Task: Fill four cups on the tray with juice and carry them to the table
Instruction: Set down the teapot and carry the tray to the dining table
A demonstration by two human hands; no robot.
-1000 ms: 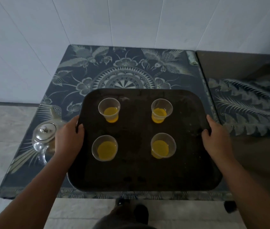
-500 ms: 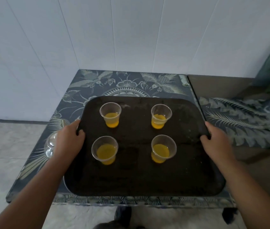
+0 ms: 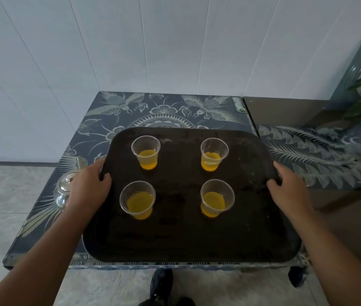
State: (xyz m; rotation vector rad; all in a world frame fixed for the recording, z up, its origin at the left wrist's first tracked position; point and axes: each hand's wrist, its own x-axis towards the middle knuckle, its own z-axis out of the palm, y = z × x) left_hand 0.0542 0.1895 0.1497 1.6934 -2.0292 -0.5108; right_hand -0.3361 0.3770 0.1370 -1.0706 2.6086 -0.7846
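Dark tray (image 3: 181, 239) over patterned tabletop (image 3: 100, 120); lifted or resting, cannot tell. Left hand (image 3: 86, 188) grips left rim, right hand (image 3: 290, 191) right rim, fingers curled round edge, thumbs on top. Four clear cups (image 3: 145, 151) with orange juice upright on tray. Metal teapot (image 3: 63, 191) beside left hand.

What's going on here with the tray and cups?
A person's left hand and right hand grip a dark tray by its side edges. Four clear cups stand on it, each partly filled with orange juice. The tray is over a patterned table; I cannot tell if it is lifted. A silver teapot sits by the left hand.
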